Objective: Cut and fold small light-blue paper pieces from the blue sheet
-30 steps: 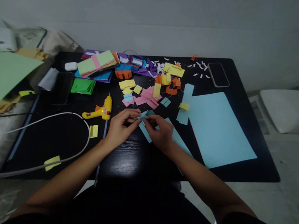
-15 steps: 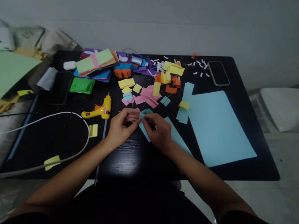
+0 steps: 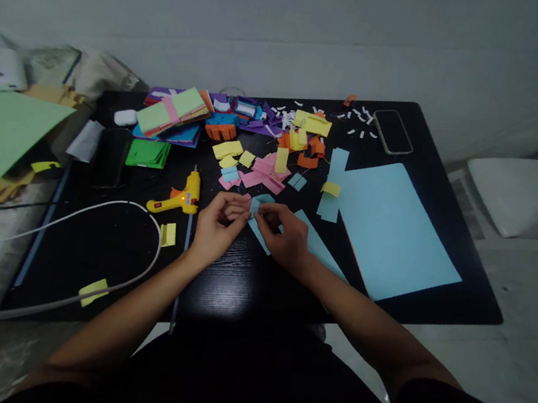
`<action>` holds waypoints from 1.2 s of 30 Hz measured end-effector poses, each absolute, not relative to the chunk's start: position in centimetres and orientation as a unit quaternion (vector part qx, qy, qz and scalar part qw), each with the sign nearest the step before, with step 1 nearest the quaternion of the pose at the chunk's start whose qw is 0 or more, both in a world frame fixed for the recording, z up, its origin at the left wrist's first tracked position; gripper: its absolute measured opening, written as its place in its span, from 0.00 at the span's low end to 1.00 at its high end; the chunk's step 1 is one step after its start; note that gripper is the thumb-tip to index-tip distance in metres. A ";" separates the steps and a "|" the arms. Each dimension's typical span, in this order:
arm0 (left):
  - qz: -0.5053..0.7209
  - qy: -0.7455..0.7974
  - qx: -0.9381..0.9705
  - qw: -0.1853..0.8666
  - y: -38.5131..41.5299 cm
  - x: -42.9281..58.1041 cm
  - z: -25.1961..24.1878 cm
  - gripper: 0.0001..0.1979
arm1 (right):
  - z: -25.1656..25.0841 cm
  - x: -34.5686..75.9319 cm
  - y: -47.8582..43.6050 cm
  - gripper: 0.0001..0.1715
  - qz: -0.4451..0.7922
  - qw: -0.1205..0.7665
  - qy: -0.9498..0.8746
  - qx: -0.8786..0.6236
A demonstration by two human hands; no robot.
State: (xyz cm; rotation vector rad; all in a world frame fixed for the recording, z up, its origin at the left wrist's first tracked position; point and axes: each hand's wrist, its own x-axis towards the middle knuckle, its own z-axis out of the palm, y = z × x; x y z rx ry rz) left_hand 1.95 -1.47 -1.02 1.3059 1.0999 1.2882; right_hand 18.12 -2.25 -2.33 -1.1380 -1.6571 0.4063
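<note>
A small piece of light blue paper (image 3: 255, 207) is pinched between the fingertips of my left hand (image 3: 219, 222) and my right hand (image 3: 285, 232), over the middle of the black table. Both hands are closed on it, and the fingers hide part of it. Beneath them lies a blue paper strip (image 3: 260, 236), partly covered by my right hand. A longer blue strip (image 3: 320, 246) extends out to the right of that hand. Just beyond my fingers are pink paper pieces (image 3: 267, 173) and a small folded blue piece (image 3: 297, 181).
A yellow glue gun (image 3: 186, 196) lies left of my left hand, with a white cable (image 3: 159, 252) looping nearby. Blue sheets (image 3: 395, 234) and a phone (image 3: 393, 132) are on the right. Stacked coloured paper (image 3: 175, 113) and white scraps (image 3: 363, 114) lie at the back.
The fingertips have shifted slightly around the small blue paper, and more of its face now shows between them. The things on the table have stayed in place.
</note>
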 end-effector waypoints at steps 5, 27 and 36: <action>0.532 0.454 0.533 0.477 -1.4 2.0 -0.9 0.14 | -2.3 18.1 -2.3 0.06 0.171 0.503 -0.697 -0.481; 0.555 0.475 0.486 0.479 -0.8 1.6 -0.6 0.14 | -2.0 18.5 -2.1 0.07 0.077 0.478 -0.736 -0.473; 0.543 0.473 0.487 0.493 -0.8 1.7 -0.8 0.14 | -2.3 18.6 -1.7 0.07 0.158 0.491 -0.732 -0.445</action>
